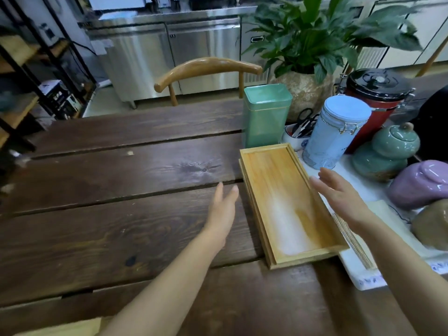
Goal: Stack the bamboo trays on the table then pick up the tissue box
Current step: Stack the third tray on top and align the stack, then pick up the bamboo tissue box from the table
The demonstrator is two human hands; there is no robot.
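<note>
Two bamboo trays [286,200] lie stacked on the dark wooden table [109,190], the upper one nested on the lower, whose edge shows along the left and front. My left hand [221,209] hovers just left of the stack, fingers straight and apart, holding nothing. My right hand [339,195] hovers at the stack's right edge, also flat and empty. No tissue box can be made out with certainty; a pale wooden corner [60,328] shows at the bottom left edge.
Behind the trays stand a green tin [265,115], a light blue canister [334,132], a red canister [378,98], a celadon jar [388,151], scissors in a holder [303,124] and a potted plant [310,44]. A white mat [358,270] lies right. A chair [206,69] stands behind the table.
</note>
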